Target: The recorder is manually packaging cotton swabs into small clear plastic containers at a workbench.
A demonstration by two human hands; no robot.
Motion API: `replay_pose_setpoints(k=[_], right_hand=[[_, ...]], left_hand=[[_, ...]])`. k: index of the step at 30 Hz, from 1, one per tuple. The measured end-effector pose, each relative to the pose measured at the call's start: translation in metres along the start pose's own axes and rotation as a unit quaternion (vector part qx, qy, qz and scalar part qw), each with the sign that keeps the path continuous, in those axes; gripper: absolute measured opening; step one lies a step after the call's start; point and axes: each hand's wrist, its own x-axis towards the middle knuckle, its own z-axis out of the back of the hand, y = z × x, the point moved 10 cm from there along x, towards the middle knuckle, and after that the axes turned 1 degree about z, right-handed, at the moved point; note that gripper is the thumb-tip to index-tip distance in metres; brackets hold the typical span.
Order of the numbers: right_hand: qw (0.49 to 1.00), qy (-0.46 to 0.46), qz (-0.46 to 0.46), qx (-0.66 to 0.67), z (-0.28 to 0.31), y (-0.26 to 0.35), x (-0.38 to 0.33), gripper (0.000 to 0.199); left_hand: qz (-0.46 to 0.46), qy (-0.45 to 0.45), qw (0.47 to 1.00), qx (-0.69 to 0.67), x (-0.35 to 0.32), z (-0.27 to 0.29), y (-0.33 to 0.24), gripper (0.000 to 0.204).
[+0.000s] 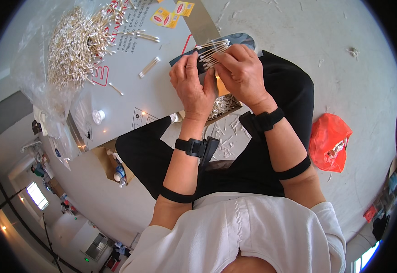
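A bundle of cotton swabs (213,49) lies fanned out between my hands, above the table's right edge. My right hand (244,75) grips the bundle from the right, its fingers bent over the sticks. On the other side my left hand (193,88) has its forefinger and thumb around the left ends, its other fingers curled. Beneath the swabs is a dark blue-grey, glossy sheet or pouch (244,40), partly covered by the hands. Below my wrists, an open box (225,105) of swabs shows in part.
A large heap of cotton swabs (78,48) spills from a clear bag on the grey table (148,93). Loose swabs (149,67), yellow packets (166,18) and a white round piece (98,116) lie there. A red bag (330,142) sits on the floor at right.
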Motion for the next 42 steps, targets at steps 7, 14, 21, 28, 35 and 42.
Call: replay_pose_setpoints(k=[7, 14, 21, 28, 35, 42], right_hand=[[0.900, -0.266, -0.299, 0.174, 0.043, -0.088, -0.029, 0.029], [0.615, -0.126, -0.532, 0.568, -0.051, -0.112, -0.052, 0.022], [0.681, -0.140, -0.502, 0.515, -0.046, -0.110, -0.041, 0.020], [0.734, -0.142, -0.480, 0.458, -0.037, -0.106, -0.035, 0.017], [0.654, -0.146, -0.534, 0.516, -0.041, -0.100, -0.050, 0.015], [0.678, -0.131, -0.521, 0.501, -0.038, -0.100, -0.050, 0.015]], left_hand=[[0.013, 0.107, 0.985, 0.135, 0.004, -0.020, 0.009, 0.081], [0.057, 0.186, 0.961, 0.197, -0.005, -0.033, 0.011, 0.090], [0.051, 0.188, 0.959, 0.208, 0.001, -0.037, 0.008, 0.092], [0.046, 0.200, 0.953, 0.222, 0.003, -0.040, 0.006, 0.093], [0.036, 0.207, 0.953, 0.219, -0.013, -0.038, -0.005, 0.096], [0.032, 0.158, 0.975, 0.152, -0.003, -0.031, -0.015, 0.096]])
